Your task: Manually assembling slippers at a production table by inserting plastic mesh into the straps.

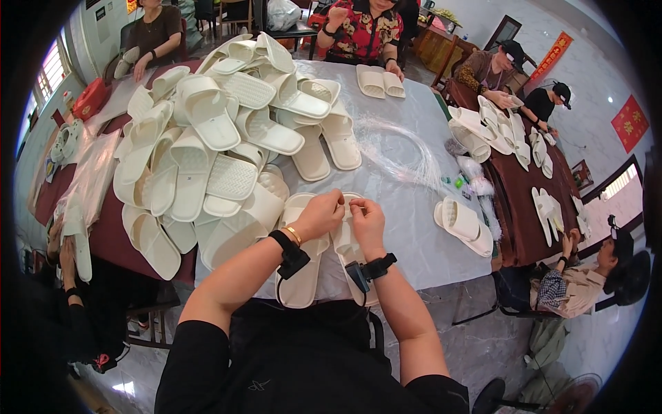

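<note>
You've got a pair of cream slippers (314, 259) lying side by side at the near edge of the surface (414, 228), toes toward twelve o'clock, right in front of you. Your left hand (318, 215) has its grip pinched together on the strap of the left slipper; your right hand (367, 219) is pinched on the strap edge just beside it, fingertips almost meeting. By my read this pair is mid-work. Out at ten o'clock, the big heap of slippers (221, 138) looks untouched, so plenty remains. At three o'clock one stacked pair (463, 224) sits apart, likely finished. Clear plastic strands (396, 148) lie at one o'clock.
</note>
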A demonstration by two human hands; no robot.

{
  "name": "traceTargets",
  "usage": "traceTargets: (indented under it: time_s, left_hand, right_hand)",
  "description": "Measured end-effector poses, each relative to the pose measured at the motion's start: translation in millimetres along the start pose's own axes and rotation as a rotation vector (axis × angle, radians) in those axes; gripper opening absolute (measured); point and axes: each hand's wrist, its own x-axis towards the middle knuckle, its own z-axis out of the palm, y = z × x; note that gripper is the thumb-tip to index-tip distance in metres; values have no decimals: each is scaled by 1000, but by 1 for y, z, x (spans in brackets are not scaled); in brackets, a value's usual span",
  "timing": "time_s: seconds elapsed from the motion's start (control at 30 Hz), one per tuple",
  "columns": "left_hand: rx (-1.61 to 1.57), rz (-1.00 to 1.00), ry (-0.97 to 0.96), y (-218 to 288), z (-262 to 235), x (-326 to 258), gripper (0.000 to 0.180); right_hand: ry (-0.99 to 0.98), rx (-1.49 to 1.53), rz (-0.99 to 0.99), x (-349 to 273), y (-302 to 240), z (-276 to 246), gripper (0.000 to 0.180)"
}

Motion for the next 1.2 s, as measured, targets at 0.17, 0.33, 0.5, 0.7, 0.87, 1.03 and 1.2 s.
traceTargets:
  time_s: [0.17, 0.33, 0.5, 0.7, 0.87, 1.03, 1.2]
  left_hand:
    - [-33, 40, 2, -5, -2, 1, 14]
    - [-96, 52, 1, -6, -5, 0, 12]
    - [-89, 104, -11, -14, -4, -2, 10]
    - [-170, 94, -4, -8, -3, 1, 13]
    - [-210, 10, -20, 0, 1, 2, 16]
    - [-257, -64, -23, 0, -4, 0, 20]
    - [-300, -73, -35, -4, -2, 1, 18]
  right_hand:
    - [-16, 67, 93, 2, -1, -1, 11]
    - [-103, 119, 155, 3, -7, -5, 11]
    - [-102, 130, 130, 1, -10, -5, 11]
    - [-115, 87, 41, -4, -3, -3, 12]
    - [-87, 340, 215, -1, -4, -4, 12]
    - [-92, 347, 191, -1, -14, -5, 13]
    - [-89, 349, 210, -3, -12, -5, 12]
